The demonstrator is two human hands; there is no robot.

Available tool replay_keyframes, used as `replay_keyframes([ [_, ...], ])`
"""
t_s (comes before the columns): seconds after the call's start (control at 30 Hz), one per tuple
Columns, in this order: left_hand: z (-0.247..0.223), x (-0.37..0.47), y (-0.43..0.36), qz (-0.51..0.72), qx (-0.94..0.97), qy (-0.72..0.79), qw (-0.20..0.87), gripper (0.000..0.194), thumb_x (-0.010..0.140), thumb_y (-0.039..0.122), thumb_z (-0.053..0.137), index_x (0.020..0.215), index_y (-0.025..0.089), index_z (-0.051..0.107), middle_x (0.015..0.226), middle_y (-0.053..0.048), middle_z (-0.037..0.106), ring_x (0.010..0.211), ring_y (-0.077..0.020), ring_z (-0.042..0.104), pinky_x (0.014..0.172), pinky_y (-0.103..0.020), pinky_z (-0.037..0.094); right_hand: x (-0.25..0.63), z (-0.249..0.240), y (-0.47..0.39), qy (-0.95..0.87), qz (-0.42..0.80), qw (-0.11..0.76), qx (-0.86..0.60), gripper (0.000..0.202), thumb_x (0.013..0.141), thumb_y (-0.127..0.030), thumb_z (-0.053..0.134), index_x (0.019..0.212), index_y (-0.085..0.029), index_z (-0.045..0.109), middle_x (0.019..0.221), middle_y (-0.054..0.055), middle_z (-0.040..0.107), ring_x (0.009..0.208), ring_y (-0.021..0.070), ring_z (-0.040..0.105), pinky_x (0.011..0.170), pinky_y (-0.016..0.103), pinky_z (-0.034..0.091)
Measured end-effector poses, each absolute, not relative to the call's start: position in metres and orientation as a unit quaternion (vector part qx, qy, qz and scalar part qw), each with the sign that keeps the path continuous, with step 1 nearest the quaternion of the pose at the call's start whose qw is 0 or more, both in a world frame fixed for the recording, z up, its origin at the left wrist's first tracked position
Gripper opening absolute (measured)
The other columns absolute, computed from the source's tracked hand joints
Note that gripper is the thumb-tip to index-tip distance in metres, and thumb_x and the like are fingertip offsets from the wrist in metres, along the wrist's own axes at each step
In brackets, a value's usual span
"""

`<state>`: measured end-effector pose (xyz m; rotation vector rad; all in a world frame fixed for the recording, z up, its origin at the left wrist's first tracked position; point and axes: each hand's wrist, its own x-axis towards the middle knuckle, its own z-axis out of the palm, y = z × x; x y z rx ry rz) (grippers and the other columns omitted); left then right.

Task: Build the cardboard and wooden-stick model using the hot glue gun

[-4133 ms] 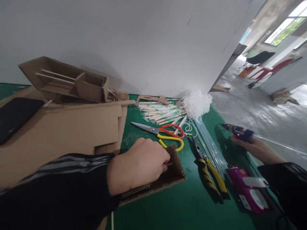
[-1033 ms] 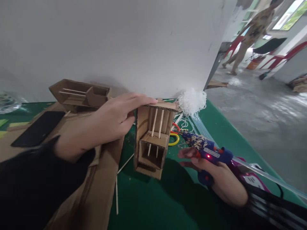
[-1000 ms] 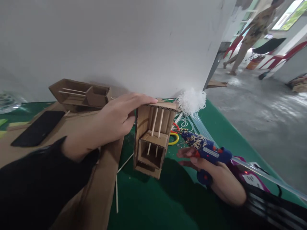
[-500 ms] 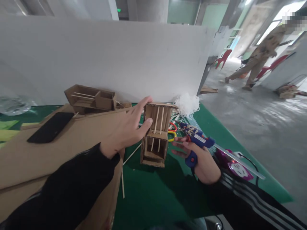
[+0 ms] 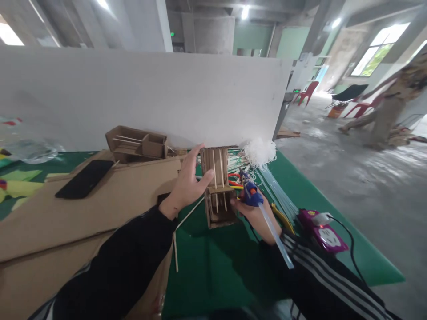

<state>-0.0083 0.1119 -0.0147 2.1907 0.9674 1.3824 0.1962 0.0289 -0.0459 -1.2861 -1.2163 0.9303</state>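
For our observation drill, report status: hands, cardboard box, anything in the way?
Left hand at cardboard box, left side. Right hand grips glue gun. Box upright, two sticks inside. Scissors close behind, partly hidden.

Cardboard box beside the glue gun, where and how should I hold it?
Best pinched, I'd judge, by the upper left wall of the box, coming from the left. That wall is long, flat and thin, while the glue gun crowds the right side and two slender sticks run lengthwise inside.
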Motion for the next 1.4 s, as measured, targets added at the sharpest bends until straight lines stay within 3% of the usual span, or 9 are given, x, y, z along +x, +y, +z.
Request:
replay_keyframes([
  [0.2,-0.026,-0.002,0.111,0.499,0.744,0.341,0.283,0.081,0.09,0.033,0.063,0.155,0.039,0.015,0.166,-0.007,0.017,0.15,-0.0313,0.027,0.119,-0.055,0.032,0.193,-0.048,0.032,-0.535,0.433,0.506,-0.519,0.025,0.078,-0.037,0.073,0.092,-0.024,0.056,0.067,-0.006,0.056,0.053,0.0133,0.049,0.052,0.028,0.043],
  [0.33,-0.027,0.0,0.11,0.506,0.734,0.339,0.301,0.076,0.093,0.033,0.06,0.155,0.04,0.017,0.164,-0.006,0.016,0.148,-0.0299,0.03,0.121,-0.055,0.03,0.19,-0.044,0.035,-0.524,0.423,0.493,-0.551,0.023,0.079,-0.034,0.069,0.097,-0.024,0.058,0.059,-0.007,0.051,0.049,0.0133,0.046,0.05,0.028,0.04],
  [0.57,-0.024,-0.005,0.105,0.495,0.734,0.337,0.321,0.072,0.094,0.038,0.059,0.153,0.041,0.019,0.163,-0.006,0.017,0.149,-0.0308,0.027,0.118,-0.052,0.036,0.186,-0.029,0.041,-0.523,0.374,0.496,-0.583,0.018,0.075,-0.036,0.07,0.075,-0.026,0.055,0.05,-0.005,0.047,0.049,0.0164,0.049,0.049,0.03,0.041],
  [0.73,-0.026,-0.007,0.104,0.487,0.748,0.331,0.307,0.074,0.094,0.043,0.059,0.155,0.042,0.016,0.165,-0.004,0.015,0.148,-0.0323,0.03,0.119,-0.053,0.035,0.184,-0.008,0.048,-0.532,0.363,0.501,-0.578,0.022,0.073,-0.037,0.068,0.07,-0.026,0.049,0.052,-0.005,0.05,0.045,0.0152,0.045,0.045,0.031,0.04],
  [0.9,-0.029,-0.007,0.103,0.492,0.764,0.32,0.266,0.076,0.095,0.046,0.058,0.157,0.04,0.014,0.166,-0.005,0.016,0.153,-0.0322,0.017,0.124,-0.053,0.024,0.185,-0.008,0.053,-0.533,0.343,0.541,-0.554,0.026,0.075,-0.036,0.071,0.074,-0.025,0.048,0.062,-0.005,0.054,0.052,0.0148,0.05,0.051,0.031,0.044],
  [1.03,-0.034,-0.007,0.103,0.504,0.739,0.325,0.309,0.082,0.094,0.048,0.06,0.158,0.039,0.009,0.169,-0.005,0.009,0.154,-0.0314,0.017,0.123,-0.051,0.028,0.178,-0.022,0.06,-0.479,0.325,0.606,-0.546,0.028,0.074,-0.035,0.075,0.082,-0.024,0.052,0.068,-0.006,0.055,0.056,0.0143,0.052,0.054,0.03,0.045],
  [1.23,-0.043,-0.003,0.098,0.481,0.73,0.313,0.372,0.093,0.091,0.049,0.064,0.159,0.036,0.003,0.167,-0.007,0.019,0.155,-0.0327,0.018,0.122,-0.048,0.033,0.171,-0.016,0.066,-0.459,0.285,0.658,-0.525,0.029,0.072,-0.033,0.077,0.083,-0.022,0.053,0.074,-0.006,0.055,0.063,0.0132,0.054,0.062,0.029,0.046],
  [1.4,-0.043,0.002,0.09,0.475,0.721,0.283,0.418,0.091,0.092,0.049,0.062,0.159,0.036,0.001,0.164,-0.007,0.029,0.151,-0.0302,0.03,0.119,-0.046,0.039,0.172,-0.008,0.065,-0.457,0.265,0.663,-0.531,0.031,0.07,-0.034,0.077,0.084,-0.023,0.052,0.075,-0.005,0.056,0.064,0.0136,0.055,0.063,0.031,0.047],
])
